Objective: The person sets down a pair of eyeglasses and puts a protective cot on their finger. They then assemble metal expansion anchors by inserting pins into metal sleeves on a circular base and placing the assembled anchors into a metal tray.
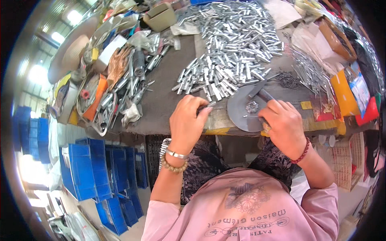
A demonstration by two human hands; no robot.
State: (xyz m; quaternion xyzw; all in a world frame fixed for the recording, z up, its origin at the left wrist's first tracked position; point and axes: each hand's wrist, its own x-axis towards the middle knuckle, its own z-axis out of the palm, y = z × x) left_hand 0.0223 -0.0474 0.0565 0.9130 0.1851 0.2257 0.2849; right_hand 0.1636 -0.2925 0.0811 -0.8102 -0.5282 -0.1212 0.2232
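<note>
My left hand (pixel 188 122) is closed, its thumb and fingers pinching a small silvery metal piece (pixel 211 104) above the near edge of the bench. My right hand (pixel 284 126) is wrapped round the handle of what looks like a hammer (pixel 257 89). Its dark head points away from me, over a round grey metal plate (pixel 238 114). On that plate lies a little heap of small shiny parts (pixel 252 107). Just beyond both hands, a large pile of silvery metal cylinders (pixel 235 52) spreads over the bench (pixel 165 92).
Tools and a brown glove (pixel 118 64) crowd the left side. To the right lie thin metal rods (pixel 313 72), dark small pins (pixel 287 79) and a yellow box (pixel 345 92). Blue bins (pixel 84 170) stand below left; a pale plastic basket (pixel 349 160) is below right.
</note>
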